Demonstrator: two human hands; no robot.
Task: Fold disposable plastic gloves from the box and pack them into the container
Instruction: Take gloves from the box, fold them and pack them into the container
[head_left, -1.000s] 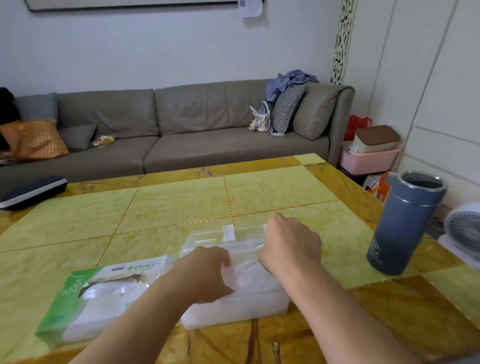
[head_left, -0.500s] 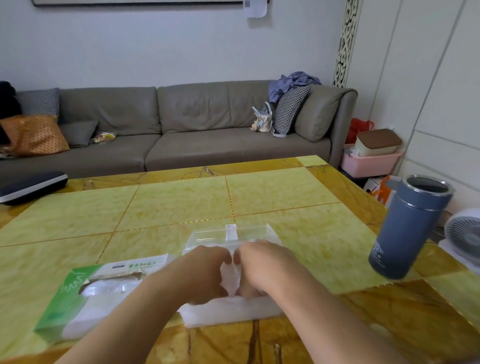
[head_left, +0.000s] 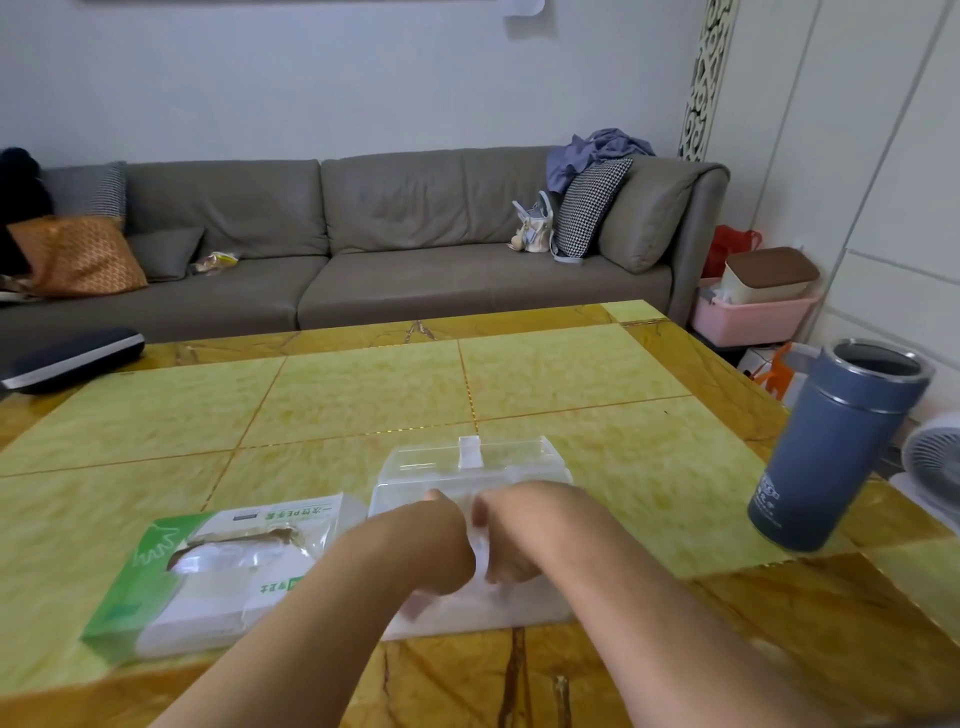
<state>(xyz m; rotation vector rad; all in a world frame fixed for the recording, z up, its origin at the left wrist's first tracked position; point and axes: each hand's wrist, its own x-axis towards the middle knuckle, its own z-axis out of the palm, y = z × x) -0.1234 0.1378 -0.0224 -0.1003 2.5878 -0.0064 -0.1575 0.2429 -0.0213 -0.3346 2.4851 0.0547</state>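
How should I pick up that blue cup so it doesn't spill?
Hold the blue insulated tumbler round the middle of its body, coming from the side. It is tall, round and straight-walled with no handle in view, and its top is open, so a side wrap with your fingers probably keeps it upright. It stands near the table edge.

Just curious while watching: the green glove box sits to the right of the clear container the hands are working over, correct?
Not quite. The head view shows the green glove box to the left of the clear container, not the right. Both the left hand and the right hand are indeed over that container.
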